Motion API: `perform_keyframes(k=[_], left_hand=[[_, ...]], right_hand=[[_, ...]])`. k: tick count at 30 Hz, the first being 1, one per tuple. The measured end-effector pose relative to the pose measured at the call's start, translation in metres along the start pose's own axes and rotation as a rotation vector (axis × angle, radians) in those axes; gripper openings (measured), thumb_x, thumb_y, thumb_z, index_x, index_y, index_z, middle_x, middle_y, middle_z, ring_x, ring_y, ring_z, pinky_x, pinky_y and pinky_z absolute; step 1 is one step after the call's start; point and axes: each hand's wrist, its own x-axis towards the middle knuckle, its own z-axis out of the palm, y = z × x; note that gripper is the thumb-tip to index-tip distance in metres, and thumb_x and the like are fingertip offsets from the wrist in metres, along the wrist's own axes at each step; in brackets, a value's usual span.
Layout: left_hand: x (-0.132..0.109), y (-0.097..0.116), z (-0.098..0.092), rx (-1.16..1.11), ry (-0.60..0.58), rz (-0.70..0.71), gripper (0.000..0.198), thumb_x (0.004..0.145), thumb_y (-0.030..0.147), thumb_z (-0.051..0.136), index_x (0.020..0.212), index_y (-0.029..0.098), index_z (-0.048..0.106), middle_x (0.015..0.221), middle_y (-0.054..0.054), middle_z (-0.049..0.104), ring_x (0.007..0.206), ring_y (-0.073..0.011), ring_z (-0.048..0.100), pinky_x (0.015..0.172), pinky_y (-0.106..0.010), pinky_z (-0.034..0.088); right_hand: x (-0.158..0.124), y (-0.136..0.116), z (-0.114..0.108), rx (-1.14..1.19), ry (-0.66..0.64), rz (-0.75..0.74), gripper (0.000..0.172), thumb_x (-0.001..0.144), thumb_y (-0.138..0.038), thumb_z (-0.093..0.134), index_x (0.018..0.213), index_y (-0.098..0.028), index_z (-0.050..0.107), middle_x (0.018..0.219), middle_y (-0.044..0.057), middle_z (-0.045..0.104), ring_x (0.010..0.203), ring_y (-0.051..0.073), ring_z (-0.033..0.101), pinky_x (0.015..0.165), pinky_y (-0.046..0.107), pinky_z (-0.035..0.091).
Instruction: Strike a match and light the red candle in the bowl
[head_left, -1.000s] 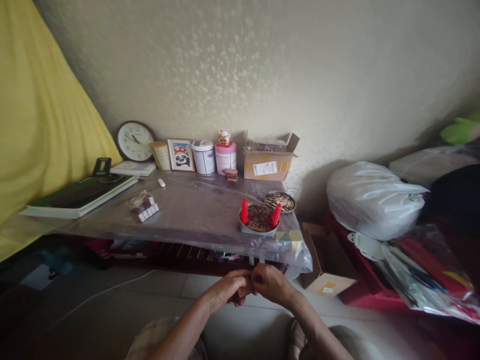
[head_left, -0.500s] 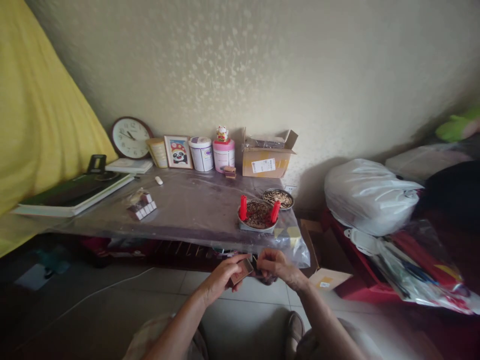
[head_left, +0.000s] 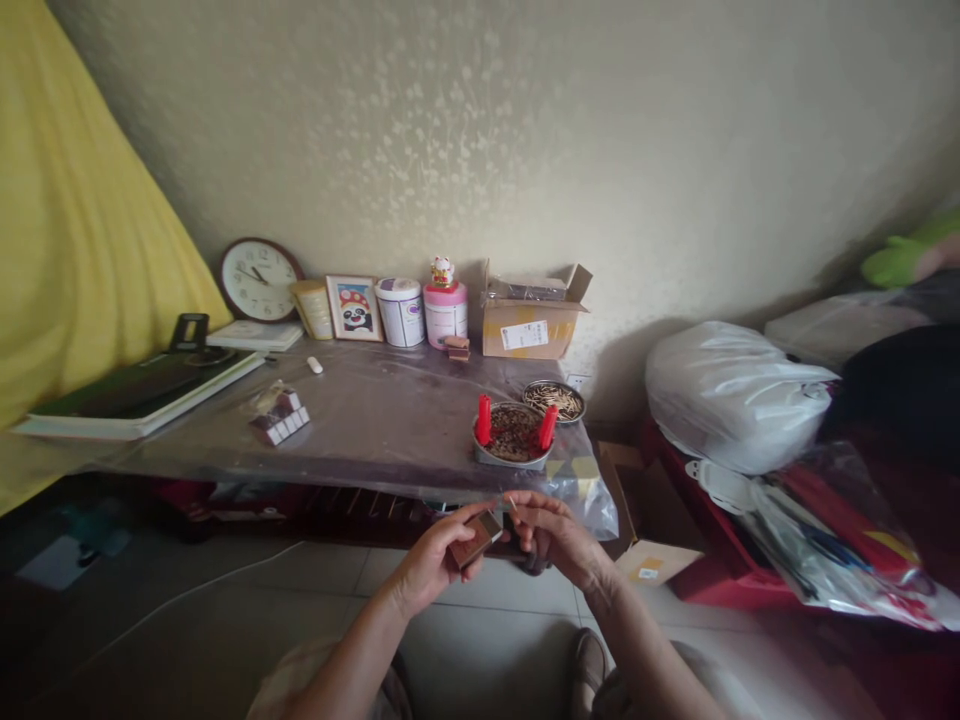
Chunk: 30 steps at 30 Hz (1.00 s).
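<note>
A wrinkled, glossy, clear plastic sheet covers the table. On the table, the dish has a metal rim with a dull shine, and its 2 red candles look smooth and waxy. At the table's back edge, the carton is matt cardboard. In front of the table, the matchbox looks like smooth card and the matchstick like plain wood. Right of the table, the white bag is thin, crinkled, shiny plastic; left of the table, the curtain is matt cloth.
</note>
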Motion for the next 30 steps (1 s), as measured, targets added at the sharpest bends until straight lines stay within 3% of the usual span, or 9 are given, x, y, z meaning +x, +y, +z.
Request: perform_keyframes(k=[6, 13, 17, 22, 25, 30], left_hand=[[-0.001, -0.002, -0.002, -0.039, 0.009, 0.012, 0.043, 0.079, 0.018, 0.047, 0.119, 0.017, 0.063, 0.079, -0.006, 0.070, 0.039, -0.0081, 0.048, 0.042, -0.025, 0.025], [0.000, -0.001, -0.001, -0.048, 0.044, 0.009, 0.044, 0.079, 0.019, 0.047, 0.121, 0.017, 0.062, 0.099, -0.010, 0.071, 0.042, -0.0076, 0.051, 0.043, -0.025, 0.026], [0.001, 0.000, 0.002, -0.037, 0.080, 0.040, 0.044, 0.078, 0.020, 0.047, 0.119, 0.017, 0.063, 0.083, -0.005, 0.070, 0.041, -0.0080, 0.050, 0.042, -0.025, 0.024], [0.006, -0.005, 0.001, -0.013, 0.125, 0.102, 0.043, 0.074, 0.020, 0.048, 0.114, 0.016, 0.066, 0.076, -0.003, 0.068, 0.043, -0.0097, 0.052, 0.043, -0.026, 0.027], [0.009, -0.008, -0.001, 0.001, 0.148, 0.144, 0.044, 0.072, 0.021, 0.049, 0.113, 0.014, 0.066, 0.072, -0.003, 0.067, 0.043, -0.0109, 0.053, 0.042, -0.026, 0.028], [0.011, -0.009, 0.000, 0.005, 0.186, 0.186, 0.047, 0.070, 0.023, 0.049, 0.113, 0.015, 0.066, 0.067, -0.001, 0.065, 0.042, -0.0107, 0.052, 0.042, -0.026, 0.029]], right_hand=[[0.002, 0.001, 0.002, 0.070, 0.036, -0.007, 0.035, 0.059, -0.030, 0.083, 0.086, -0.016, 0.066, 0.060, -0.005, 0.060, 0.042, 0.004, 0.046, 0.042, 0.015, 0.039], [0.006, 0.009, 0.000, -0.014, 0.153, -0.113, 0.033, 0.062, -0.040, 0.081, 0.077, -0.018, 0.063, 0.063, -0.004, 0.063, 0.044, 0.004, 0.047, 0.047, 0.017, 0.042], [0.004, 0.008, 0.003, -0.124, 0.173, -0.177, 0.034, 0.066, -0.046, 0.079, 0.069, -0.017, 0.062, 0.053, -0.004, 0.060, 0.046, 0.006, 0.049, 0.050, 0.018, 0.040], [0.000, 0.014, 0.005, -0.519, 0.194, -0.337, 0.039, 0.076, -0.057, 0.066, 0.075, -0.019, 0.059, 0.057, -0.001, 0.063, 0.055, 0.012, 0.057, 0.057, 0.022, 0.045], [0.000, 0.019, 0.005, -0.779, 0.171, -0.416, 0.034, 0.087, -0.052, 0.053, 0.086, -0.019, 0.062, 0.063, 0.001, 0.066, 0.059, 0.015, 0.061, 0.057, 0.024, 0.047], [0.000, 0.025, 0.008, -0.955, 0.108, -0.577, 0.025, 0.091, -0.038, 0.050, 0.102, -0.021, 0.065, 0.095, 0.007, 0.072, 0.087, 0.021, 0.068, 0.079, 0.029, 0.053]])
